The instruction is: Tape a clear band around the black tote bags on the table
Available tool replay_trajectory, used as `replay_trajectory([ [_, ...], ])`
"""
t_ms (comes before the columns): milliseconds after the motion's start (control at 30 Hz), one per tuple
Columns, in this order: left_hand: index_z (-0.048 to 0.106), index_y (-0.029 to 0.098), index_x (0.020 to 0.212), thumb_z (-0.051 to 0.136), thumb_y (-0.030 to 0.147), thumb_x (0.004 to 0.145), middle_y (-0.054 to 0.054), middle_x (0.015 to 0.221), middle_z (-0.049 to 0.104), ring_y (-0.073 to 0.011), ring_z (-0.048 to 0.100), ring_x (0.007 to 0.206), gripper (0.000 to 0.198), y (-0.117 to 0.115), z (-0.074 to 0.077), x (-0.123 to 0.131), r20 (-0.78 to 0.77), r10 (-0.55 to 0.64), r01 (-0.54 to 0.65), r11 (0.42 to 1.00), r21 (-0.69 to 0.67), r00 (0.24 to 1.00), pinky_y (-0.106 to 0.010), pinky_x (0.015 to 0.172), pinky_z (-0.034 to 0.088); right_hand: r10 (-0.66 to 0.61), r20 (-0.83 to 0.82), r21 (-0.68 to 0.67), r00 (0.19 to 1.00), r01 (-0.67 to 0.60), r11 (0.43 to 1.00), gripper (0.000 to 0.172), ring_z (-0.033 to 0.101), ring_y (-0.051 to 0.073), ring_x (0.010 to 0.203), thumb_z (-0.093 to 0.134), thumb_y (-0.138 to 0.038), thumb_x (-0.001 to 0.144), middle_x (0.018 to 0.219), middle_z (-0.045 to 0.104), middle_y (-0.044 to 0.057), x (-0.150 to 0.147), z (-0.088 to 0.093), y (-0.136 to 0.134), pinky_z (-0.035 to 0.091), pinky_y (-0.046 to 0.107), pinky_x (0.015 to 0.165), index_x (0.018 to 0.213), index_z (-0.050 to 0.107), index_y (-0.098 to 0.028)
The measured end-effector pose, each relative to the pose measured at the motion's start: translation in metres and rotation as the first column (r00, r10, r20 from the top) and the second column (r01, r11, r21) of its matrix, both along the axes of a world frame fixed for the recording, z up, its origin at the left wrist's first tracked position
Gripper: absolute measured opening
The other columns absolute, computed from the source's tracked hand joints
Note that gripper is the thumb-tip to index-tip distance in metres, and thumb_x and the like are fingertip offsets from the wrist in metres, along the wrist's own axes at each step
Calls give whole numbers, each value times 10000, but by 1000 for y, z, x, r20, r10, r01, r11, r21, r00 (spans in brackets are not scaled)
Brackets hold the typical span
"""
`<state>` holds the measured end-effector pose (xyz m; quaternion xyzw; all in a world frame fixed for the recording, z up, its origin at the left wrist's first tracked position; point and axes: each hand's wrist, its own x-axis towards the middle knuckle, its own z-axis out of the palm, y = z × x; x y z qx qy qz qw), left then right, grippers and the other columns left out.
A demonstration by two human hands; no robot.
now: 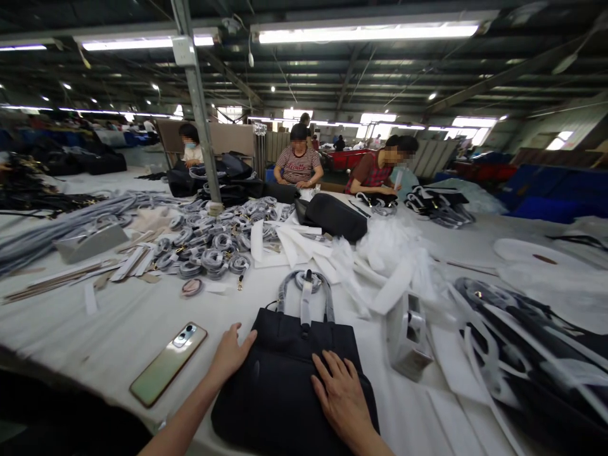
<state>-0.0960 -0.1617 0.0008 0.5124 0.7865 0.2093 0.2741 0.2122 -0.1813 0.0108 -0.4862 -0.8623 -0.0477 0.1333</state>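
Note:
A black handbag [285, 373] lies flat on the white table [118, 329] right in front of me, its wrapped grey handles [306, 291] pointing away. My left hand [228, 354] rests against the bag's left upper edge with the fingers loosely curled and holds nothing. My right hand [339, 396] lies flat on top of the bag, fingers spread, pressing it down.
A phone [168, 364] lies face down left of the bag. A pile of coiled grey straps [209, 244] and white paper strips [294, 244] sit beyond. A tape dispenser [408, 335] stands to the right, wrapped black bags [532, 354] further right. Three people [299, 161] work at the table's far side.

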Motion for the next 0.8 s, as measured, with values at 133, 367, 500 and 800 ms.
replay_trajectory([
  [133, 398, 73, 1302, 328, 678, 831, -205, 1150, 623, -315, 586, 1108, 770, 49, 1, 21, -59, -29, 28, 999, -18, 998, -367, 909, 420, -14, 13, -11, 1000, 14, 1000, 421, 479, 251, 1238, 445, -358, 938, 1349, 544, 44, 2, 4, -4, 311, 434, 1022, 1358, 459, -328],
  [367, 545, 157, 1062, 344, 734, 792, -178, 1022, 676, -349, 632, 1000, 669, 70, -9, 35, -158, -81, 68, 994, -83, 984, -399, 778, 469, -36, -5, -40, 999, 36, 999, 431, 467, 249, 1252, 477, -362, 926, 1356, 538, 37, 1, 3, -4, 314, 426, 1035, 1356, 460, -335],
  [500, 585, 169, 1006, 290, 713, 824, -176, 975, 684, -358, 637, 963, 645, 74, -7, 34, -221, -72, 55, 995, -82, 973, -420, 764, 470, -78, -58, -54, 995, 74, 996, 403, 489, 244, 1228, 502, -393, 910, 1329, 563, 23, -2, 4, -3, 326, 422, 1036, 1310, 512, -346],
  [800, 454, 204, 1345, 364, 353, 910, -131, 1338, 510, -288, 469, 1224, 469, 37, 27, 74, -349, -202, 307, 910, 278, 915, -426, 1020, 358, -94, -115, -39, 989, 91, 995, 384, 522, 246, 1203, 514, -416, 892, 1306, 587, 1, 0, -6, -1, 355, 420, 1021, 1272, 546, -365],
])
